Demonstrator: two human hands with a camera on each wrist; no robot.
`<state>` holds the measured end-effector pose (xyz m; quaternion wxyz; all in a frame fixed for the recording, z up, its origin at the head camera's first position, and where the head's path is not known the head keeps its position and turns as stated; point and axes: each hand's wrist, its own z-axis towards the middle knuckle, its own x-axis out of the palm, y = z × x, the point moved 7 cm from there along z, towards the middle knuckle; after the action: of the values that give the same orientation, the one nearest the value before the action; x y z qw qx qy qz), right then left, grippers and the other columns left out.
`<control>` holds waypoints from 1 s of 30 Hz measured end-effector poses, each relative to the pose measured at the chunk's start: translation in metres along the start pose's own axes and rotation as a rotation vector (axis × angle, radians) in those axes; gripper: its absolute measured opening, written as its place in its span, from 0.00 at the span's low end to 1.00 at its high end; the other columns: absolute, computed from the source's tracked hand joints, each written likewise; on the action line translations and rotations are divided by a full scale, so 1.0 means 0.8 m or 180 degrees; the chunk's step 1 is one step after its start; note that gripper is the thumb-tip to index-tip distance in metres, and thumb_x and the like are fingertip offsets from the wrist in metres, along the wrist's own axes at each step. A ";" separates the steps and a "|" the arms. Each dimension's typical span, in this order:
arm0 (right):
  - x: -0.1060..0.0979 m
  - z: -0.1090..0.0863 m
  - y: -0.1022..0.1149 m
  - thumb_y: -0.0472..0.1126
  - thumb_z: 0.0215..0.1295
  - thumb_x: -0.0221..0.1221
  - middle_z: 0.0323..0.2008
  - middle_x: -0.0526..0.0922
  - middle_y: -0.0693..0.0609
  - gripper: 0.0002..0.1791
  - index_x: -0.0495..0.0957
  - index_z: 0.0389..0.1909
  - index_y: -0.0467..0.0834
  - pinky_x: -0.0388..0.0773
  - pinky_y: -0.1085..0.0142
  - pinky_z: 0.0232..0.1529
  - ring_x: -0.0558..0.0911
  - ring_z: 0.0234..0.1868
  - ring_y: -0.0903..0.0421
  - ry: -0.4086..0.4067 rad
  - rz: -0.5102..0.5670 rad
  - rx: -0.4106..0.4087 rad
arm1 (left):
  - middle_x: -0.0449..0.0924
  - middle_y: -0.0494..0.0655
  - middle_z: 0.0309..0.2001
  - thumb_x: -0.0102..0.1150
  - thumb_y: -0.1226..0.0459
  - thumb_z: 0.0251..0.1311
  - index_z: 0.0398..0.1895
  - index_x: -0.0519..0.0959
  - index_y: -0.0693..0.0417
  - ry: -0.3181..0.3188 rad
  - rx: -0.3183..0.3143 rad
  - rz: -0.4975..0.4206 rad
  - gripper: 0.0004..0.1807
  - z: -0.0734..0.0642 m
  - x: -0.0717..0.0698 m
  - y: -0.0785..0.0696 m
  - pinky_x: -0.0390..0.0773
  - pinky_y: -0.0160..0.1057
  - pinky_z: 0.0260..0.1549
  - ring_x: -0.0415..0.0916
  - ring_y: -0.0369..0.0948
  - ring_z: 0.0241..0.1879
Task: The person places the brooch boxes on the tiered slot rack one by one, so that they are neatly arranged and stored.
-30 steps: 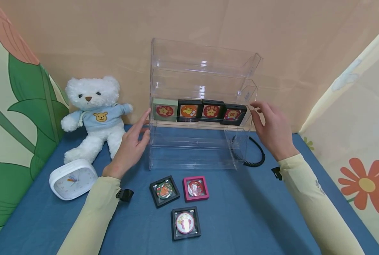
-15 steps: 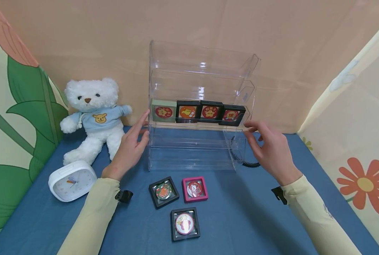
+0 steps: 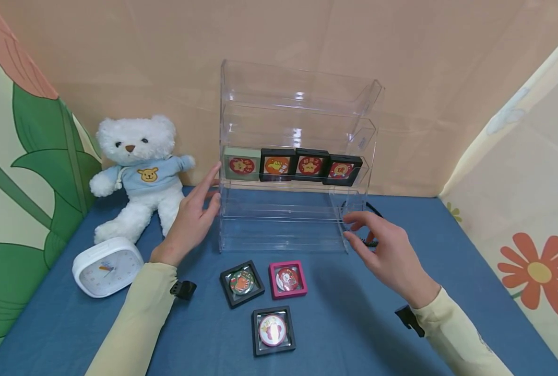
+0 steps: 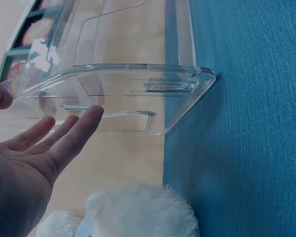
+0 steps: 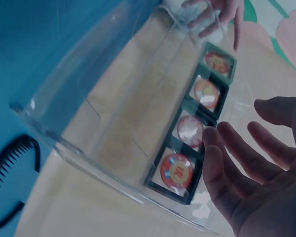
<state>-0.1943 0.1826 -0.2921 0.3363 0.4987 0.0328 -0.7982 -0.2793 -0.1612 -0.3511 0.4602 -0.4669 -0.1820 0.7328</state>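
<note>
Clear tiered rack (image 3: 283, 213) upright on blue worktop (image 3: 203, 334). Left hand (image 3: 187, 222) rests against rack's left side, fingers straight and apart, nothing gripped; probably steadies light plastic. Right hand (image 3: 393, 250) beside rack's lower right corner, thumb and fingers apart, holding nothing; contact with rack cannot be told. Middle shelf bears pale green case (image 3: 232, 173) and three black cases (image 3: 277, 177) side by side, likely so round emblems (image 3: 311, 165) face front. Loose before rack, lying flat: skewed black frame (image 3: 242, 283), pink frame (image 3: 288, 279), lower black frame (image 3: 273, 331).
</note>
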 end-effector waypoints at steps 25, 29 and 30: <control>0.107 -0.045 -0.009 0.46 0.64 0.70 0.48 0.83 0.53 0.21 0.79 0.56 0.46 0.79 0.64 0.34 0.81 0.41 0.63 0.1497 0.0771 0.0396 | 0.69 0.59 0.67 0.46 0.65 0.77 0.82 0.49 0.27 0.0006 -0.0019 0.0017 0.37 0.000 0.000 0.000 0.77 0.59 0.47 0.73 0.55 0.60; 0.122 -0.050 -0.014 0.51 0.65 0.69 0.50 0.82 0.54 0.25 0.77 0.60 0.46 0.78 0.66 0.34 0.81 0.42 0.60 0.1709 0.0796 0.0429 | 0.70 0.58 0.67 0.47 0.64 0.77 0.81 0.49 0.26 0.0005 -0.0037 0.0044 0.37 0.001 0.000 -0.001 0.77 0.59 0.48 0.73 0.55 0.60; 0.125 -0.051 -0.015 0.52 0.65 0.68 0.50 0.82 0.54 0.26 0.76 0.60 0.47 0.78 0.66 0.35 0.81 0.42 0.60 0.1757 0.0803 0.0453 | 0.70 0.58 0.67 0.47 0.64 0.77 0.81 0.49 0.26 0.0007 -0.0043 0.0050 0.37 0.001 0.000 -0.001 0.77 0.59 0.48 0.73 0.55 0.60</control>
<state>-0.1973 0.1573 -0.3978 0.3753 0.7190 0.0047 -0.5849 -0.2795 -0.1609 -0.3506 0.4516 -0.4722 -0.1828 0.7346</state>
